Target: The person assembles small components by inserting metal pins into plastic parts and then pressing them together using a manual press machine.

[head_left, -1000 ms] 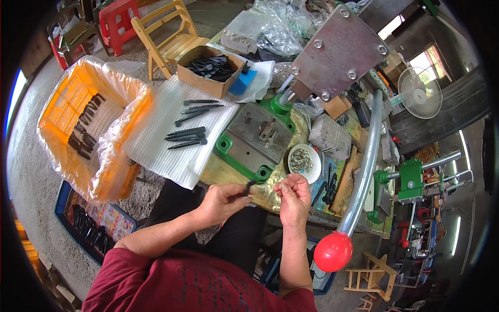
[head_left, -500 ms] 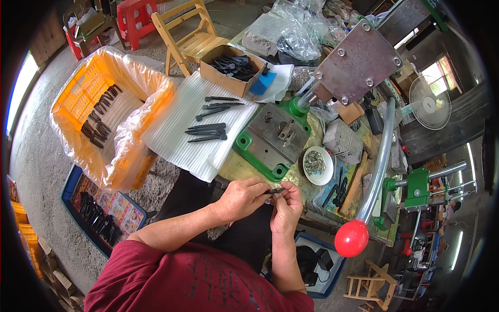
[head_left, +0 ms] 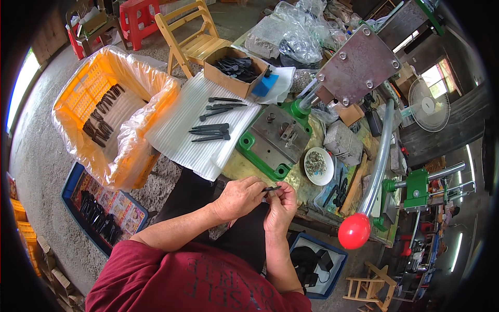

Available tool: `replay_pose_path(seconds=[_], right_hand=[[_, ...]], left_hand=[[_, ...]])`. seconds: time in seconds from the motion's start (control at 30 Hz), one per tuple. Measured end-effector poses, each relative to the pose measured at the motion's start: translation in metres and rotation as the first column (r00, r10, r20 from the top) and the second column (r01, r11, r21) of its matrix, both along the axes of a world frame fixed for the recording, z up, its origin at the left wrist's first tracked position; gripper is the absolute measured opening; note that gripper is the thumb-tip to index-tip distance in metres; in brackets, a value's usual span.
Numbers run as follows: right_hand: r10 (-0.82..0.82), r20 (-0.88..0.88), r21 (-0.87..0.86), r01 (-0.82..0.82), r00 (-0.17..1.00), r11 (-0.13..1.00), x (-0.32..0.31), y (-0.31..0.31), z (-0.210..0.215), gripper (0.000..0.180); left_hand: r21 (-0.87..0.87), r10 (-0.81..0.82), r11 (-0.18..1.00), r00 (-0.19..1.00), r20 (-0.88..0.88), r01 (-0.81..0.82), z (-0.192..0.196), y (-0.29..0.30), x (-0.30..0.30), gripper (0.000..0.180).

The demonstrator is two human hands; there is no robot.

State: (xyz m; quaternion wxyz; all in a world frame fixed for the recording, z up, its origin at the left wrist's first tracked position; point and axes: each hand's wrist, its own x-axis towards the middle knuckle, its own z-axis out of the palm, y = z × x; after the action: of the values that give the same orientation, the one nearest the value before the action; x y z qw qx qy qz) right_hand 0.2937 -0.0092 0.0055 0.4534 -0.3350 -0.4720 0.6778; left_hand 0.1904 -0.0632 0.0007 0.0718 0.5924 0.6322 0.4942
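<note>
Close to the bench's near edge, both hands are closed around one slim black piece (head_left: pixel 271 189). My left hand (head_left: pixel 240 196) pinches one end of it between thumb and fingers. The fingers of my right hand (head_left: pixel 281 205) grip the other end, hiding much of it. Just beyond stands a green-based hand press (head_left: pixel 270 136) with a steel plate. Left of the press, several long black tapered pieces (head_left: pixel 210 131) lie in two groups on a white foam sheet (head_left: pixel 179 140). To the right is a white bowl (head_left: pixel 327 179) of small metal parts.
A red-knobbed lever (head_left: pixel 354 232) hangs at my right. Black pieces fill a cardboard box (head_left: pixel 221 78) behind the foam. At left stand a plastic-lined yellow crate (head_left: pixel 78 104) and, lower, a blue-rimmed tray (head_left: pixel 136 205) with black pieces. A stone block (head_left: pixel 342 140) sits beside the bowl.
Both hands have shifted slightly, the right one a little left and up, with the black piece still between them. It is now tilted a bit differently. The view has moved slightly.
</note>
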Motion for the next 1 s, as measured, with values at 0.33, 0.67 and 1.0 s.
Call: replay_pose_path(seconds=[0.33, 0.67, 1.0], right_hand=[[0.018, 0.043, 0.109, -0.022, 0.999, 0.994, 0.001, -0.003, -0.010, 0.018], [0.076, 0.032, 0.062, -0.078, 0.997, 0.995, 0.004, -0.001, -0.012, 0.018], [0.108, 0.080, 0.073, -0.114, 0.991, 0.991, 0.006, 0.003, -0.011, 0.011]], left_hand=[[-0.004, 0.000, 1.000, 0.996, 0.091, 0.000, -0.006, 0.000, 0.000, 0.015], [-0.046, 0.010, 0.999, 0.998, 0.055, -0.007, -0.008, 0.000, -0.002, 0.013], [-0.037, -0.001, 0.999, 0.997, 0.080, 0.004, -0.007, 0.000, -0.004, 0.015]])
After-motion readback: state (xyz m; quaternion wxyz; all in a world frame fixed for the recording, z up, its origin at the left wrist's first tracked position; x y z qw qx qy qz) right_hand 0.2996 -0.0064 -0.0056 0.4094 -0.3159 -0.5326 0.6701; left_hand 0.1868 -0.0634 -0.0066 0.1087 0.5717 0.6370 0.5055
